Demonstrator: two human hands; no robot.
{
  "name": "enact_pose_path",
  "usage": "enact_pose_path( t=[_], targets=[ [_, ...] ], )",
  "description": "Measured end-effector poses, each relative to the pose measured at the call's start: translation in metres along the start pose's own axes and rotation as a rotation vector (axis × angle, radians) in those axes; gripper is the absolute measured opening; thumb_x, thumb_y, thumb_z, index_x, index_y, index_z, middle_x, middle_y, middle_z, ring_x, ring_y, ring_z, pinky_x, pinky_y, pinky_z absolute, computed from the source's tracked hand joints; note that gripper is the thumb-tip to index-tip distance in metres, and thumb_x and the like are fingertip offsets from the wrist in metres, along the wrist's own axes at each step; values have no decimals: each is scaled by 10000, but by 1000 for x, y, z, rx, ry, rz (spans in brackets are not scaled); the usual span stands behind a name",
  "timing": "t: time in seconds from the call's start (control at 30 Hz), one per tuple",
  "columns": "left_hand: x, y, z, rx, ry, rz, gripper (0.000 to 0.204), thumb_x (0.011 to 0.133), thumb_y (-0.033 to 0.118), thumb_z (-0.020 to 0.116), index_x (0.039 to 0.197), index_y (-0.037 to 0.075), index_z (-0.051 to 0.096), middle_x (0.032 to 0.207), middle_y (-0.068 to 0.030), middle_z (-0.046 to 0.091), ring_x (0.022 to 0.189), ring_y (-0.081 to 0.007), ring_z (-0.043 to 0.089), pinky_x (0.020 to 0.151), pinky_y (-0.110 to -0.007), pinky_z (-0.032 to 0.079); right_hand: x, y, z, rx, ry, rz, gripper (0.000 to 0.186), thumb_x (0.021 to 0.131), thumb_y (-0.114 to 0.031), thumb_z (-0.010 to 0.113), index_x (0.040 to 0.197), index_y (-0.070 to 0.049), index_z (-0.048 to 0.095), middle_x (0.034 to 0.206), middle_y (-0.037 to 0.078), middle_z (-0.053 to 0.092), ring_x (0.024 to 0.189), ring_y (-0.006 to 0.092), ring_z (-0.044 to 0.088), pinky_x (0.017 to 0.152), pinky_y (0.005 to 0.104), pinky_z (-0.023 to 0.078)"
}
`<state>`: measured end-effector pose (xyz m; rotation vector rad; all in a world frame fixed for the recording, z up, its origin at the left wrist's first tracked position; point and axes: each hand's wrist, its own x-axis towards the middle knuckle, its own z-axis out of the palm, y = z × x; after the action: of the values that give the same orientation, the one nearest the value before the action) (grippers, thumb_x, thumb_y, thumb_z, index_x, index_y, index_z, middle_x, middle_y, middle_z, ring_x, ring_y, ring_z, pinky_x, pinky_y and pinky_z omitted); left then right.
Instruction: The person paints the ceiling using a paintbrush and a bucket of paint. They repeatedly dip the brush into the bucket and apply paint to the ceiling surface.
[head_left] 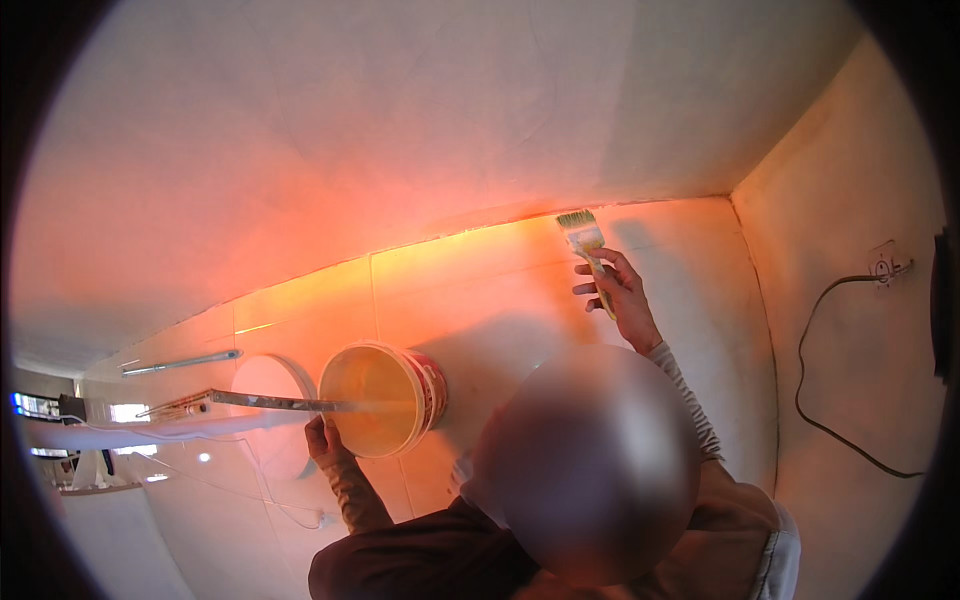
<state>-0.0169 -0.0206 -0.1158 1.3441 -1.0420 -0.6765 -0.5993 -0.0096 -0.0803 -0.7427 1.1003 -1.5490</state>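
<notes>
Pale walls meet light floor tiles point(700, 260), with the far wall point(450, 100) washed in orange light along its foot and the right wall point(850, 180) closing the corner. At the seam between far wall and floor, the right hand point(632, 305) has its thumb and fingers closed around the handle of a paint brush point(582, 235), bristles pointing far, at the seam or just beside it. To the left is a bucket point(432, 390), and the left hand point(328, 440) is at its near left edge, fingers partly bent; whether it grips the rim or only touches it, I cannot tell. Pulling on that edge could tip the bucket, and a knock could send the dark bar point(270, 401) lying over its mouth sliding off. Too steep a wrist could push the bristles past the seam. Counted: two hands, one brush, one bucket, one bar, one round white lid point(265, 375) left of the bucket, one slim rod point(185, 364) farther left, one wall socket point(882, 268) and one dark cord point(802, 370) at right
</notes>
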Motion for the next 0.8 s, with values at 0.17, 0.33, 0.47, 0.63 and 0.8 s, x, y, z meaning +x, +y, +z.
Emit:
enact_pose_path(
  t=[0.17,0.33,0.47,0.63,0.8],
  targets=[
    [-3,0,-7,-26,-18,18,345,942,274,751,1094,-3,613,962,-74,687,802,-144,630,729,-295,549,-16,-20,2,36,-86,-123,326,1017,-160,596,1336,-95,590,1231,121,668,1052,216,694,789,333,563],
    [-7,6,2,92,-3,-4,366,960,318,732,1077,-9,617,956,-70,680,806,-137,621,715,-289,538,-12,-3,-12,-680,-74,-314,277,952,-123,697,1221,-92,640,1050,60,658,882,157,658,763,316,543],
    [-9,3,0,25,-16,20,374,958,318,735,1086,-14,620,998,-75,683,860,-142,619,768,-295,538,11,4,-15,-1040,-132,-539,251,945,-133,703,1186,-100,644,1014,97,583,851,230,647,711,340,541],
    [-6,-11,-11,12,-46,5,328,973,251,706,1128,-13,589,1036,-88,676,888,-148,623,808,-305,544,52,-6,-26,-1242,-295,-525,257,933,-125,700,1186,-131,655,1056,122,567,909,319,655,757,423,538],
    [-8,-13,-4,-96,-45,10,319,986,266,695,1119,-12,614,1038,-86,688,886,-145,633,794,-307,550,85,-30,-32,-1374,-333,-546,289,907,-79,703,1182,-158,656,1076,118,551,957,329,657,776,437,528]
  ],
)
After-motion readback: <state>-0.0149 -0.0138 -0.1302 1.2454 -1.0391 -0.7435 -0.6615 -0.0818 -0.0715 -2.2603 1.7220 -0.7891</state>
